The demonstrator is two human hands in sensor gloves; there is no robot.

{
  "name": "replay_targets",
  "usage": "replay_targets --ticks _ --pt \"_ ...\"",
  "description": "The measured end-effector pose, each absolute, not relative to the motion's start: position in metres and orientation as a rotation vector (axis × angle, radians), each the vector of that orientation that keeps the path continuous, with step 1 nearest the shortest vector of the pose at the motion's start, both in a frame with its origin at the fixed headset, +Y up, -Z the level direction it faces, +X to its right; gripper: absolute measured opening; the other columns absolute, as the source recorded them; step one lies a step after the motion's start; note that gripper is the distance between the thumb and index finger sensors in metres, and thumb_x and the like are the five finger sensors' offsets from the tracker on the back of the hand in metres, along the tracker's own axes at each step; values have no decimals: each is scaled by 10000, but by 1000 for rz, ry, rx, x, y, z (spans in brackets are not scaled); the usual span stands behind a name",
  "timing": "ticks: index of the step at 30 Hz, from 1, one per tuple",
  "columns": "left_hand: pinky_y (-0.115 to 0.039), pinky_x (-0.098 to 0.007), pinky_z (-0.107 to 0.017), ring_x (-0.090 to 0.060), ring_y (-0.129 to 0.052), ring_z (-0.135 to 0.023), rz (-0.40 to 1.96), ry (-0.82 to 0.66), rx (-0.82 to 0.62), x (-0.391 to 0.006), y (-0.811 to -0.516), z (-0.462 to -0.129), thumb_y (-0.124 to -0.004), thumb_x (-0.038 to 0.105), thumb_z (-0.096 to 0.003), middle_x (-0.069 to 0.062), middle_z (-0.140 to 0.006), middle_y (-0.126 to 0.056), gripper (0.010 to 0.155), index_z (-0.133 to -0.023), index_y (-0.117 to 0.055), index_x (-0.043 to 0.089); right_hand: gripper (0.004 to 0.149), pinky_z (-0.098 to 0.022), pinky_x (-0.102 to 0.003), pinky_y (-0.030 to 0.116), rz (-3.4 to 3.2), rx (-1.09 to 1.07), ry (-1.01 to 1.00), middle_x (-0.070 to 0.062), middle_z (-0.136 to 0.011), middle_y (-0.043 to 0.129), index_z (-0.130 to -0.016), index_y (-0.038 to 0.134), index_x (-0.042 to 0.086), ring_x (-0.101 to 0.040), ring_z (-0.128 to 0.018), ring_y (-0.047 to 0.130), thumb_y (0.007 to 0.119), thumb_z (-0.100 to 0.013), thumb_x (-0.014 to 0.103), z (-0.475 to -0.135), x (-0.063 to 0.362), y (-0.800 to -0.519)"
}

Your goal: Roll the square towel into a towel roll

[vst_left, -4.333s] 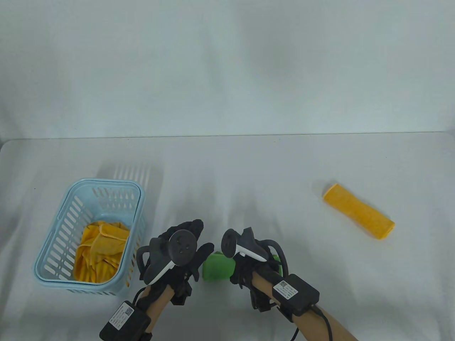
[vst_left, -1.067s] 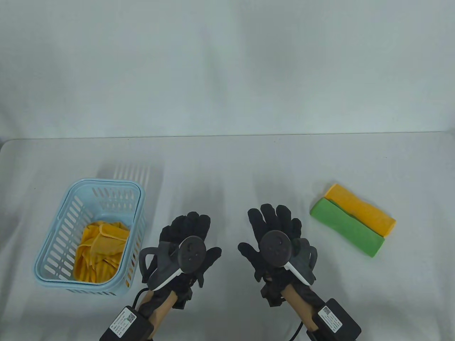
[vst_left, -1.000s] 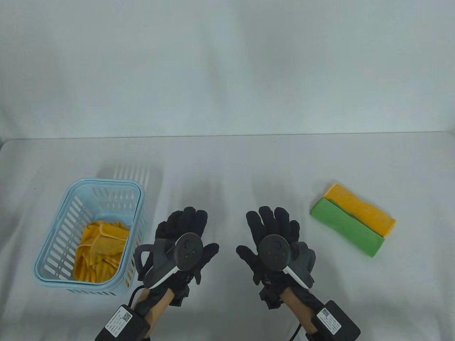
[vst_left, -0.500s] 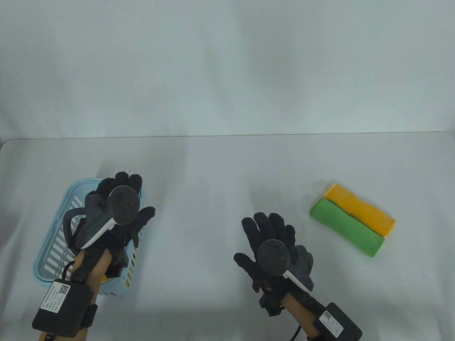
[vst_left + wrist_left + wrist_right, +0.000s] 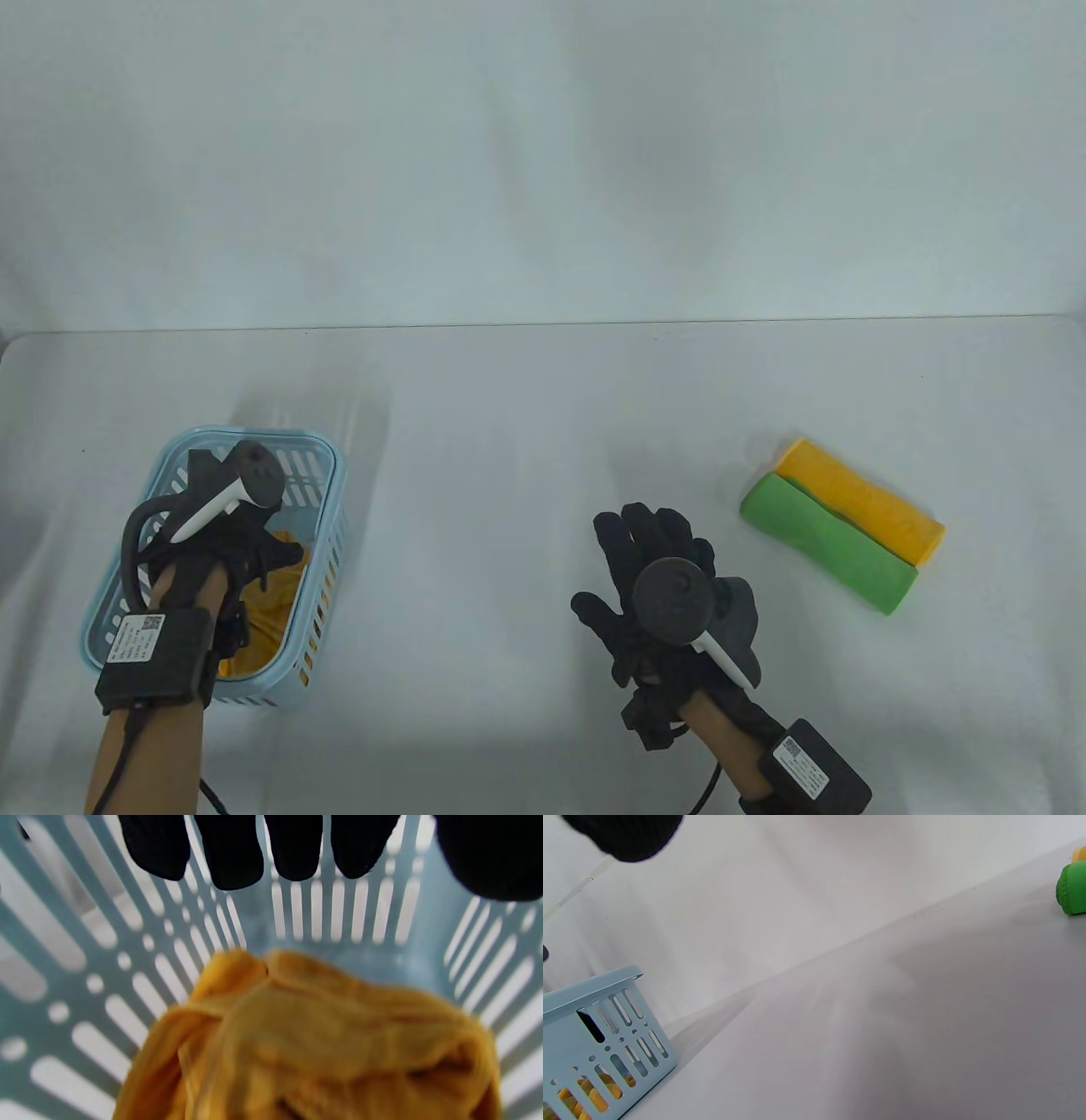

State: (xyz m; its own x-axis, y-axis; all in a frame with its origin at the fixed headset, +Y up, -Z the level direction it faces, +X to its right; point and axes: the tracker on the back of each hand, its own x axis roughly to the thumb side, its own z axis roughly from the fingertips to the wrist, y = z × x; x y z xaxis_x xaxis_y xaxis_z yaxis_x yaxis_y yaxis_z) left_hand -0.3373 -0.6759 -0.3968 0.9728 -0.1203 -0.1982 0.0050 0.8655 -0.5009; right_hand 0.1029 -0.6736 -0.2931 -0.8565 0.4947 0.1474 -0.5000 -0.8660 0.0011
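Note:
A crumpled yellow towel (image 5: pixel 318 1035) lies in the light blue basket (image 5: pixel 333 475) at the left. My left hand (image 5: pixel 222 543) reaches down into the basket. In the left wrist view its fingertips (image 5: pixel 231 861) hang just above the towel, spread and holding nothing. My right hand (image 5: pixel 653 552) hovers over the table's middle front, its fingers spread and empty. A green towel roll (image 5: pixel 827 543) lies at the right against a yellow towel roll (image 5: pixel 861 501). The green roll's end (image 5: pixel 1071 889) shows in the right wrist view.
The basket (image 5: pixel 594 1018) stands near the table's left front. The two rolls lie side by side, slanting toward the right edge. Bare white tabletop (image 5: pixel 509 475) stretches between the basket and the rolls. A white backdrop rises behind the table's far edge.
My left hand moved left from the table's middle to above the basket, then dipped into it over the yellow towel. The right hand stayed about where it was. Earlier the green roll was set beside the yellow roll.

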Motion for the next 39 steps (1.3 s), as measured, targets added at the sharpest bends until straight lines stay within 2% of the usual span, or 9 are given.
replay_targets --ticks 5,12,17,20,24,31,39 --pt "-572 -590 -759 -348 -584 -1095 -177 194 -634 -335 -709 -398 -817 578 -277 41 -1183 -446 857 -1049 -466 457 825 -739 -669 237 2624 190 -36 79 -1135 227 -990 265 427 -351 -1094 202 690 -315 635 -295 103 -676" --pt "-553 -573 -766 -346 -542 -1081 -266 158 -676 -328 -730 -398 -826 570 -278 16 -1180 -320 886 -1052 -412 450 825 -739 -668 243 2617 196 -8 74 -1133 225 -990 266 424 -351 -1093 208 691 -316 633 -295 101 -677" --pt "-556 -544 -767 -324 -551 -1062 -313 153 -667 -324 -735 -399 -828 543 -300 56 -1157 -322 758 -975 -483 508 824 -740 -667 247 2630 199 12 72 -1132 227 -991 267 422 -351 -1092 212 690 -316 633 -296 98 -681" --pt "-556 -538 -768 -313 -564 -1052 -324 153 -659 -323 -736 -399 -836 503 -322 85 -1148 -342 637 -910 -591 509 822 -740 -666 248 2634 192 26 71 -1132 228 -991 268 420 -351 -1092 211 690 -317 631 -297 98 -683" --pt "-564 -535 -769 -298 -608 -1039 -329 145 -632 -322 -734 -400 -856 477 -326 113 -1136 -404 550 -846 -679 504 820 -741 -664 251 2625 177 30 69 -1131 229 -992 272 418 -350 -1091 216 689 -318 630 -297 99 -683" --pt "-582 -538 -765 -291 -651 -1039 -229 174 -575 -329 -723 -401 -870 460 -326 114 -1131 -481 530 -831 -713 482 815 -741 -664 254 2587 164 37 66 -1132 232 -992 278 415 -351 -1091 219 688 -321 627 -300 100 -682" --pt "-602 -540 -754 -295 -690 -1027 -25 229 -419 -342 -689 -398 -854 447 -342 101 -1128 -515 537 -849 -675 453 813 -741 -663 257 2581 150 53 66 -1132 233 -994 282 412 -350 -1092 221 688 -322 626 -304 101 -684"
